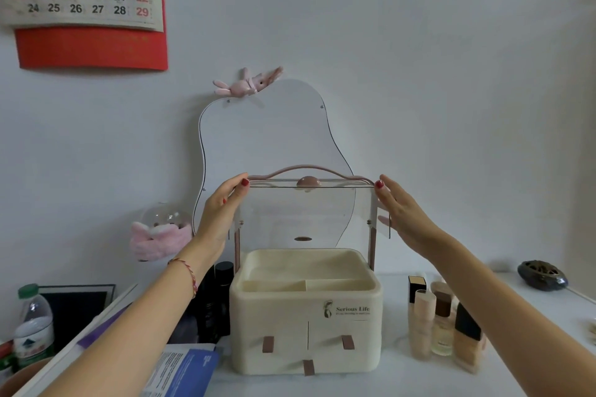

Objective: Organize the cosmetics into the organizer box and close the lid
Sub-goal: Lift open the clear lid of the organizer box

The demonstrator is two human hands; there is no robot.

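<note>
A cream organizer box stands in the middle of the white table, and its top tray holds nothing. Its clear lid is raised upright under the pink carry handle. My left hand holds the lid's upper left corner. My right hand holds the upper right corner. Several cosmetic bottles stand on the table right of the box. Dark bottles stand to its left, partly hidden by my left forearm.
A wavy mirror leans on the wall behind the box. A water bottle, a dark frame and blue papers crowd the left side. A pink plush globe sits back left, a dark ornament back right.
</note>
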